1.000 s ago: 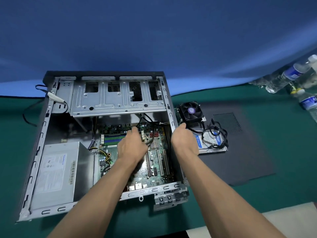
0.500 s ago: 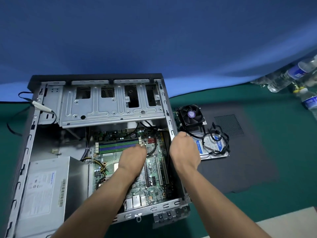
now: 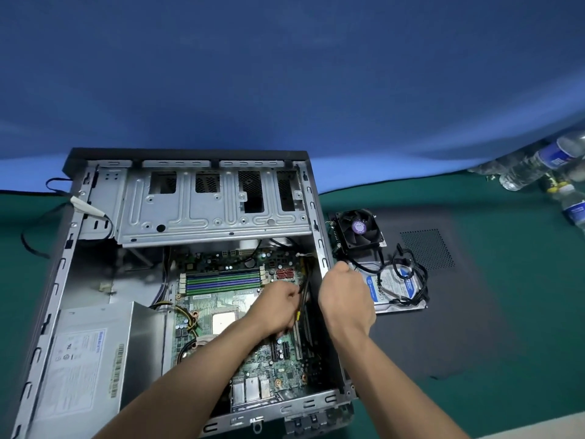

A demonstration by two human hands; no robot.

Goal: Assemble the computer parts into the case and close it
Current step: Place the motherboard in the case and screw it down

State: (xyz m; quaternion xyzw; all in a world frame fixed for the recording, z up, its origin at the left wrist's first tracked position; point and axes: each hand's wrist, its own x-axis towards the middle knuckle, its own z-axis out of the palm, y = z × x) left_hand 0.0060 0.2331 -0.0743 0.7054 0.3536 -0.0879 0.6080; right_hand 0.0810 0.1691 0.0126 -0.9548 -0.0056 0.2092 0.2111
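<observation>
Fingers of the left hand (image 3: 278, 301) curl round a bundle of black cables (image 3: 303, 289) inside the open case (image 3: 321, 248); fingers of the right hand (image 3: 343, 293) are curled at the case's right wall, just beside the left — whether they pinch a cable or only rest on the wall edge cannot be told. Below and around both sets of fingers lies the case on the green counter (image 3: 506, 391), with the drive cage (image 3: 215, 210) beyond them and the power supply (image 3: 85, 369) well to their left. Under the left fingers sits the motherboard (image 3: 262, 356), already mounted. Right of the right fingers, on the dark side panel (image 3: 459, 312), rest the hard drive (image 3: 399, 289) and, beyond it, the cooler fan (image 3: 359, 228) — both outside the case. Step in hand, by judgement: routing cables clear of the board. Next move likely calls for tucking the cables aside, then seating cooler and drive before closing with the panel.
</observation>
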